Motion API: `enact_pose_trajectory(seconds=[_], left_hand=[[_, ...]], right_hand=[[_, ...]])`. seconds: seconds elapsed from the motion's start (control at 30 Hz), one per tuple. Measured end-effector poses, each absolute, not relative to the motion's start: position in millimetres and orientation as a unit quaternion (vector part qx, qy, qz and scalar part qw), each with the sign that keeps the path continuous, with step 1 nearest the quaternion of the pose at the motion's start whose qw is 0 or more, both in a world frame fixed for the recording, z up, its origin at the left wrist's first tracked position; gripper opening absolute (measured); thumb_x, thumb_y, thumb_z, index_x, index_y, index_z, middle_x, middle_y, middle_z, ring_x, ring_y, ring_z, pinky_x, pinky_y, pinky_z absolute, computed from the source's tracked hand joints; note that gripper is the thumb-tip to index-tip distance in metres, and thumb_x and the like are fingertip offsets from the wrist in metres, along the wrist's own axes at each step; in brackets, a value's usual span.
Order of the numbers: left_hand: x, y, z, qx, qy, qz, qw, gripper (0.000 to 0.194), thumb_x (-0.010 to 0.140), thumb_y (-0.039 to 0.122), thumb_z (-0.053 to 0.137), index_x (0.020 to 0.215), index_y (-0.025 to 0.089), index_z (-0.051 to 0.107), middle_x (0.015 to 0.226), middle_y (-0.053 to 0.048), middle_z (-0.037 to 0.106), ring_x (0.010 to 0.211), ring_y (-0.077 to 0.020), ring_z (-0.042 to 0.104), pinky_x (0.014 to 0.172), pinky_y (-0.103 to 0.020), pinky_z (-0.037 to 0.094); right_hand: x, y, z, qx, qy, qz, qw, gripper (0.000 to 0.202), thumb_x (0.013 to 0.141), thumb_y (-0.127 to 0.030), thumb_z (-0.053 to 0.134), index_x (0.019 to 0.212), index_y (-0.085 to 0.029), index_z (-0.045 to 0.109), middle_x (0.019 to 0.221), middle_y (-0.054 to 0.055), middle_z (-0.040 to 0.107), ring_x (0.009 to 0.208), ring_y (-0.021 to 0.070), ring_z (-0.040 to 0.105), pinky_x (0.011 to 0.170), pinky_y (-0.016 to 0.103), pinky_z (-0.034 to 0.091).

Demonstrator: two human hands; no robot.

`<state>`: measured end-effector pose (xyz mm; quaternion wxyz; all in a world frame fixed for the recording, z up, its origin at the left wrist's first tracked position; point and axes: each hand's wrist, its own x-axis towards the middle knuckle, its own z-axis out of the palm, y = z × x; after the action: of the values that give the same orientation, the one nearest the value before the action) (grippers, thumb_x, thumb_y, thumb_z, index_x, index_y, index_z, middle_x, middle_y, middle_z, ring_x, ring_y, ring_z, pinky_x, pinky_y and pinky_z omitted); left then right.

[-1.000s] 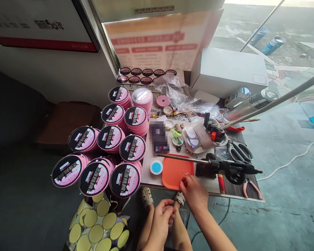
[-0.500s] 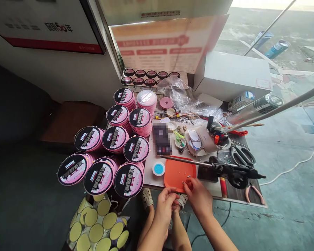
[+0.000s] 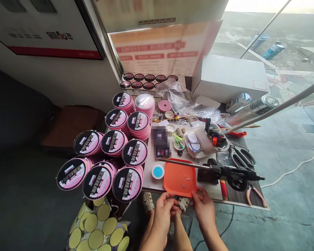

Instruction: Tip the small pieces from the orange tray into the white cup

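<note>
An orange tray point(image 3: 176, 174) lies at the table's front edge with a few tiny metal bits point(image 3: 183, 185) on it. My left hand point(image 3: 162, 211) is just below the tray's front rim, fingertips pinched together. My right hand point(image 3: 205, 208) is at the tray's front right corner, fingers curled with the tips close together. Whether either hand holds a small piece is too fine to tell. Between the hands, a sandalled foot point(image 3: 183, 203) shows under the table edge.
Stacks of pink discs with black labels point(image 3: 112, 142) fill the table's left. A blue-lidded pot point(image 3: 157, 171), a black tool with a threaded rod point(image 3: 232, 173), scissors point(image 3: 242, 157), pliers point(image 3: 254, 196) and a white box point(image 3: 227, 76) surround the tray. Sheets of yellow dots point(image 3: 99, 226) lie below.
My right hand has pulled back from the tray's surface to its front right corner. My left hand has risen to the tray's front rim. The view shifted slightly.
</note>
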<state>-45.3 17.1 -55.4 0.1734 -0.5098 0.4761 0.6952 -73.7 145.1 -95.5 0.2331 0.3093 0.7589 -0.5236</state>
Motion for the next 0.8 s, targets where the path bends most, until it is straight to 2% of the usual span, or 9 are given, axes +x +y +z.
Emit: enact_pose_trajectory(seconds=[0.1, 0.17, 0.2, 0.27, 0.37, 0.47, 0.6, 0.67, 0.8], left_hand=[[-50.8, 15.4, -38.3, -0.481, 0.521, 0.687, 0.163, 0.032, 0.056, 0.035, 0.054, 0.079, 0.014, 0.057, 0.067, -0.005, 0.059, 0.058, -0.0143, 0.052, 0.057, -0.027, 0.039], [-61.0, 15.1, -26.5, -0.427, 0.597, 0.663, 0.145, 0.021, 0.065, 0.027, 0.052, 0.081, 0.015, 0.059, 0.075, -0.007, 0.061, 0.07, -0.0181, 0.056, 0.067, -0.03, 0.043], [-69.2, 15.0, -22.2, -0.377, 0.669, 0.625, 0.138, 0.018, 0.069, 0.021, 0.049, 0.084, 0.017, 0.06, 0.082, -0.007, 0.062, 0.079, -0.0196, 0.056, 0.074, -0.032, 0.043], [-92.4, 14.8, -19.3, -0.259, 0.823, 0.489, 0.128, 0.029, 0.074, 0.009, 0.043, 0.097, 0.018, 0.059, 0.101, -0.008, 0.062, 0.099, -0.0219, 0.053, 0.088, -0.036, 0.041], [-138.4, 14.1, -30.0, -0.187, 0.922, 0.321, 0.113, 0.04, 0.076, 0.006, 0.046, 0.114, 0.014, 0.052, 0.117, -0.012, 0.055, 0.114, -0.0269, 0.043, 0.1, -0.043, 0.033], [-182.7, 15.0, -48.3, -0.198, 0.938, 0.272, 0.084, 0.045, 0.077, 0.012, 0.051, 0.122, 0.012, 0.046, 0.116, -0.013, 0.054, 0.11, -0.0297, 0.044, 0.095, -0.046, 0.035], [-220.8, 22.5, -65.4, -0.187, 0.956, 0.222, 0.05, 0.048, 0.081, 0.02, 0.051, 0.128, 0.026, 0.04, 0.114, -0.008, 0.055, 0.103, -0.0288, 0.044, 0.084, -0.045, 0.038], [-232.1, 27.3, -70.5, -0.188, 0.96, 0.202, 0.043, 0.043, 0.082, 0.024, 0.051, 0.125, 0.029, 0.044, 0.112, -0.01, 0.055, 0.101, -0.0298, 0.044, 0.082, -0.045, 0.037], [-247.9, 31.1, -75.1, -0.216, 0.959, 0.18, 0.04, 0.025, 0.08, 0.027, 0.053, 0.104, 0.022, 0.06, 0.101, -0.013, 0.057, 0.097, -0.0317, 0.045, 0.08, -0.045, 0.037]], right_hand=[[-73.7, 148.5, -93.7, 0.322, 0.727, -0.561, 0.23, 0.046, 0.063, -0.053, 0.051, 0.092, -0.016, 0.048, 0.043, -0.006, 0.05, 0.043, 0.0144, 0.043, 0.045, 0.026, 0.034], [-73.9, 153.0, -91.0, 0.33, 0.715, -0.573, 0.226, 0.049, 0.061, -0.053, 0.053, 0.092, -0.016, 0.048, 0.042, -0.006, 0.048, 0.041, 0.0131, 0.041, 0.044, 0.026, 0.033], [-74.2, 155.1, -89.7, 0.334, 0.711, -0.576, 0.225, 0.05, 0.06, -0.053, 0.054, 0.091, -0.015, 0.049, 0.041, -0.007, 0.048, 0.041, 0.0128, 0.041, 0.044, 0.025, 0.033], [-75.1, 157.8, -87.6, 0.347, 0.703, -0.58, 0.222, 0.051, 0.057, -0.053, 0.056, 0.09, -0.015, 0.049, 0.04, -0.006, 0.049, 0.04, 0.0124, 0.041, 0.043, 0.025, 0.032], [-77.0, 157.5, -86.7, 0.361, 0.69, -0.588, 0.219, 0.052, 0.053, -0.054, 0.059, 0.087, -0.015, 0.05, 0.04, -0.005, 0.05, 0.039, 0.0124, 0.041, 0.041, 0.025, 0.032], [-77.4, 156.3, -90.7, 0.359, 0.683, -0.597, 0.22, 0.05, 0.053, -0.054, 0.059, 0.084, -0.017, 0.049, 0.037, -0.007, 0.047, 0.038, 0.0128, 0.042, 0.041, 0.025, 0.033], [-73.8, 158.9, -106.8, 0.36, 0.643, -0.634, 0.234, 0.052, 0.054, -0.055, 0.063, 0.086, -0.018, 0.047, 0.042, -0.006, 0.052, 0.037, 0.012, 0.042, 0.038, 0.024, 0.032], [-71.3, 160.0, -115.8, 0.362, 0.624, -0.651, 0.236, 0.051, 0.055, -0.055, 0.065, 0.086, -0.018, 0.047, 0.044, -0.005, 0.053, 0.037, 0.0109, 0.04, 0.038, 0.023, 0.031], [-68.2, 157.3, -123.2, 0.369, 0.607, -0.672, 0.209, 0.047, 0.059, -0.054, 0.063, 0.085, -0.018, 0.046, 0.042, -0.007, 0.049, 0.036, 0.0086, 0.036, 0.038, 0.02, 0.027]])
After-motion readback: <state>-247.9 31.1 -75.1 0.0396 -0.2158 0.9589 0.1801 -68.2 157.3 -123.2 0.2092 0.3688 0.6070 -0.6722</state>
